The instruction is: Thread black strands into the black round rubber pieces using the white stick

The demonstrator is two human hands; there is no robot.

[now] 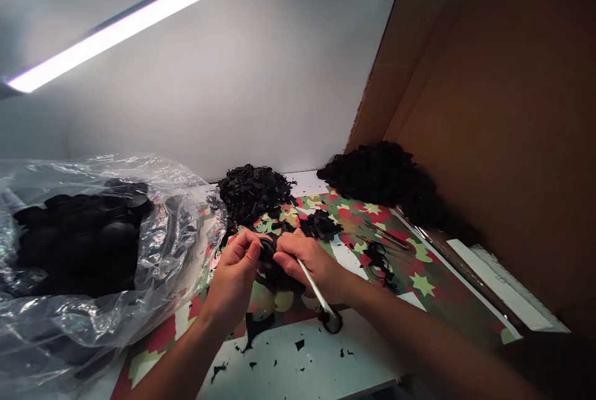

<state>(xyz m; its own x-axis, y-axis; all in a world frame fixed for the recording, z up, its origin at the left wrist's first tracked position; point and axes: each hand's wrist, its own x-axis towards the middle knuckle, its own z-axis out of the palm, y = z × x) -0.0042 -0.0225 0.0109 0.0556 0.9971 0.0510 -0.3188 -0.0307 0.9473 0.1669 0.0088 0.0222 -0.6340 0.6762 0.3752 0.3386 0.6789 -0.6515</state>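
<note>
My left hand (236, 266) is closed, its thumb and fingertips pinching the edge of a small rounded black piece (267, 248) that looks like rubber. Against the other side of that piece, my right hand (313, 263) is closed round a thin white stick (313, 282). The stick slants down towards me and ends over a dark round blob (332, 322); whether the two are joined I cannot tell. Its other end is hidden in my fingers. Below and between my hands lie more black pieces, partly covered and in shadow.
A clear plastic bag (172, 226) at the left holds many rounded black pieces (84, 238). Black scrap heaps (254, 192) stand behind my hands, with a larger black pile (382, 176) by the cardboard wall (493, 89). Thin tools (388, 235) lie on the patterned sheet (447, 291). Above left hangs a lamp (135, 21).
</note>
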